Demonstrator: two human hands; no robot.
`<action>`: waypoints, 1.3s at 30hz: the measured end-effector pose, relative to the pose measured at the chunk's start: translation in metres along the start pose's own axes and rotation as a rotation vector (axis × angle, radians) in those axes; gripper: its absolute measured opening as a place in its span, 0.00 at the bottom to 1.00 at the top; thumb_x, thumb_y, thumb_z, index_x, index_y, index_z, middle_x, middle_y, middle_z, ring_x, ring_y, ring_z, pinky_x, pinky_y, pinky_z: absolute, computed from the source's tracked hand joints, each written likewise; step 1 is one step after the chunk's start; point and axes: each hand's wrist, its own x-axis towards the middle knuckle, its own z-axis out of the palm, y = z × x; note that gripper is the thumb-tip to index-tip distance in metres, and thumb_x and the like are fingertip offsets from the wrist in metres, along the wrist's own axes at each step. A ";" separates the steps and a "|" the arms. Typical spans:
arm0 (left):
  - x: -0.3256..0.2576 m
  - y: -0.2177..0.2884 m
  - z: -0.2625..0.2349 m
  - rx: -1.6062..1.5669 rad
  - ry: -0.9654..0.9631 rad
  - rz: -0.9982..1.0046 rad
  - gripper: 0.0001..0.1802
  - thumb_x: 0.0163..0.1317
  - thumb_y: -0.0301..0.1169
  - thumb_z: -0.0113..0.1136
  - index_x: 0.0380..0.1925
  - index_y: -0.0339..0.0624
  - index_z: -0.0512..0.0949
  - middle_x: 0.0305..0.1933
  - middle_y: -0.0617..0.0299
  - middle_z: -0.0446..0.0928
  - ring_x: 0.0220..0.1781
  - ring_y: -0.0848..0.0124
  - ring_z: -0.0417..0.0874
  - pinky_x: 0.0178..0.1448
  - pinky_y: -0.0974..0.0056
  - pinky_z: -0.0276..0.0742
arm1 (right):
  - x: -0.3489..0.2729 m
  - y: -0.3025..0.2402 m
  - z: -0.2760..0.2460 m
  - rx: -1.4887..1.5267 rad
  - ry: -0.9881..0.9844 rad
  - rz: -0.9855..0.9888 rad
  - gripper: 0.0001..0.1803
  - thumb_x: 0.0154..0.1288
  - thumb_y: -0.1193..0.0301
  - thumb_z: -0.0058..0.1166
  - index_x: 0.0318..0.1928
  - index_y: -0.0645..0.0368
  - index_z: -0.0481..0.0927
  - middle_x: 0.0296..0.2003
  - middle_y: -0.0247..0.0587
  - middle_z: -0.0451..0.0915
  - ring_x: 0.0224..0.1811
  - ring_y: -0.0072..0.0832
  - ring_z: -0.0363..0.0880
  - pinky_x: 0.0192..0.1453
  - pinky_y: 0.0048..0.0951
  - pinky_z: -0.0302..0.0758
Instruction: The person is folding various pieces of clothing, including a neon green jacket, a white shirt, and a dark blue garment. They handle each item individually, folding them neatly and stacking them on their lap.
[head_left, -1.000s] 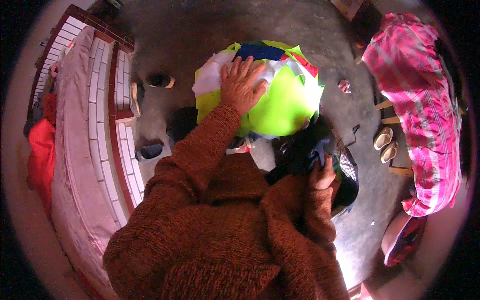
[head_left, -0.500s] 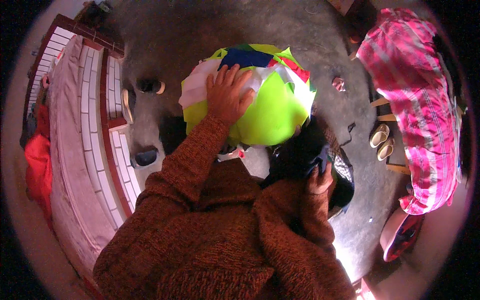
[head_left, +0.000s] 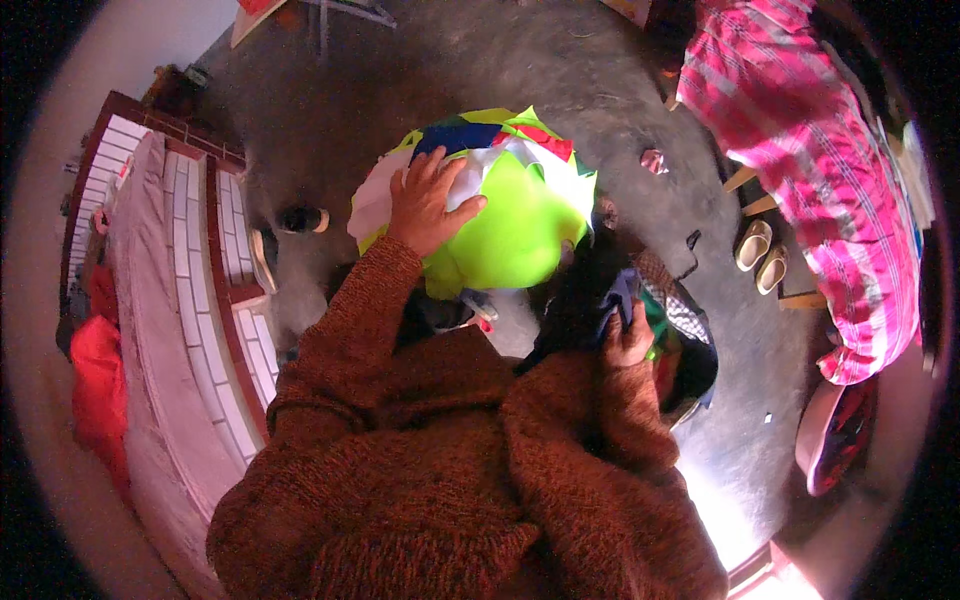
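One pink basin (head_left: 813, 445) with dark-red contents (head_left: 850, 428), two beige shoes (head_left: 754, 246), left hand (head_left: 430, 205) spread on cloths (head_left: 515, 225), right hand (head_left: 627, 340) clamped on blue cloth (head_left: 620, 290)

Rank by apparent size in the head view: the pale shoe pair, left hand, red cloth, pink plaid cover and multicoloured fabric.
1. Pink plaid cover and multicoloured fabric: too close to rank.
2. Red cloth near the left rim.
3. Left hand, spread on the fabric.
4. Pale shoe pair.
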 end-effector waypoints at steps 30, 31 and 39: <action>0.113 0.109 0.060 -0.669 -0.278 -0.077 0.21 0.55 0.37 0.58 0.48 0.42 0.72 0.45 0.49 0.79 0.48 0.52 0.79 0.52 0.53 0.73 | -0.002 0.004 -0.002 -0.018 0.049 -0.074 0.22 0.65 0.66 0.48 0.58 0.58 0.70 0.44 0.50 0.80 0.45 0.44 0.81 0.47 0.34 0.76; 0.108 0.108 0.057 -0.693 -0.201 0.028 0.27 0.52 0.35 0.62 0.52 0.42 0.68 0.52 0.48 0.75 0.53 0.54 0.77 0.57 0.56 0.71 | -0.004 0.003 -0.001 -0.006 0.032 -0.049 0.22 0.66 0.65 0.48 0.59 0.58 0.69 0.44 0.50 0.80 0.44 0.43 0.81 0.47 0.34 0.76; 0.075 0.056 -0.004 -0.495 0.178 0.027 0.22 0.51 0.32 0.62 0.48 0.41 0.72 0.51 0.53 0.74 0.55 0.54 0.73 0.60 0.52 0.64 | -0.004 0.011 0.005 -0.053 0.013 -0.006 0.24 0.66 0.68 0.47 0.62 0.56 0.65 0.44 0.50 0.79 0.43 0.42 0.81 0.46 0.33 0.76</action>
